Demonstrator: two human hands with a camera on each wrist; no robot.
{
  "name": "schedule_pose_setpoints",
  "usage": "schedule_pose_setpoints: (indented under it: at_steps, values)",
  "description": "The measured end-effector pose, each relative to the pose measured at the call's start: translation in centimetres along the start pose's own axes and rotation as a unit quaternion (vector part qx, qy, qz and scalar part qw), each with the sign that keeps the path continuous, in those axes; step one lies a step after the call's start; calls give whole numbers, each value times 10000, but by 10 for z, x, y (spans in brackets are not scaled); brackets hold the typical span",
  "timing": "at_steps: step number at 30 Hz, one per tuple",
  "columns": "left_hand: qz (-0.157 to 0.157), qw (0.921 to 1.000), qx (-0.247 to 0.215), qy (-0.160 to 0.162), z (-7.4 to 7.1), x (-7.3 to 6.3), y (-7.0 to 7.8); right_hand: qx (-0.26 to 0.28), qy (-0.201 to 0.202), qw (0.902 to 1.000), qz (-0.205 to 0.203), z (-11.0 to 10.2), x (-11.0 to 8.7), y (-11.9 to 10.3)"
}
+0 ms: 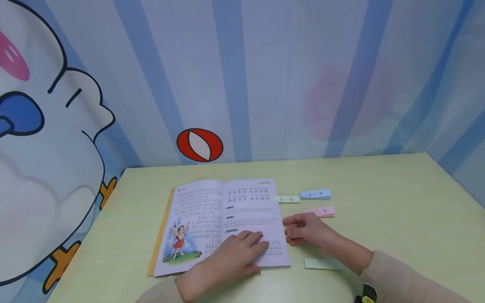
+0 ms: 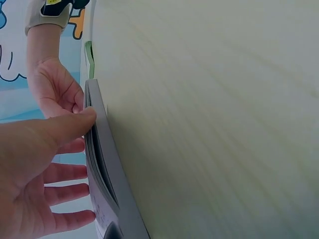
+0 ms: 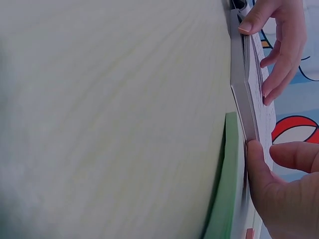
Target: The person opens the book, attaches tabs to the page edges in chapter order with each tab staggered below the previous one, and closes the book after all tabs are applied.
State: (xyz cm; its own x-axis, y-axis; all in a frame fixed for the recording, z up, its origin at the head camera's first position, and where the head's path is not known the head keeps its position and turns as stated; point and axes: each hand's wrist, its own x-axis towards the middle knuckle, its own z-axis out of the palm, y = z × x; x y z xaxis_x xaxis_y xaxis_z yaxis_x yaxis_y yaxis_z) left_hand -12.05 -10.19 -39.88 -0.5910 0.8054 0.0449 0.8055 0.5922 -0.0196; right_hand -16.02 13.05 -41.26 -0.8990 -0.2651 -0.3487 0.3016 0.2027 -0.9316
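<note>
An open book (image 1: 250, 214) lies on the table, with printed text and a coloured picture of a child on its left page. On the lower right page rests my left hand (image 1: 235, 256), fingers spread loosely; in the left wrist view its thumb (image 2: 75, 124) lies against the bottom page edges. Beside the book's right edge is my right hand (image 1: 312, 231). In the right wrist view its thumb (image 3: 256, 159) touches the side of the pages, while the index finger stands apart from it. A pale labelled paper slip (image 1: 289, 199) sticks out from the right page.
Right of the book lie a blue paper slip pad (image 1: 315, 194), a pink one (image 1: 326, 211) partly behind my right hand, and a green one (image 1: 322, 264) nearer me. A striped, cartoon-printed backdrop (image 1: 273, 84) rises behind the yellow table (image 1: 398, 202).
</note>
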Motion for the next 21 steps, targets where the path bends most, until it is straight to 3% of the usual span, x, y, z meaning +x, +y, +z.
schedule_pose_setpoints:
  at_steps: [21]
  values:
    - [-70,9985,-549,-53,0,-1,-4,393,-321,9987,-4,-3,-4,0]
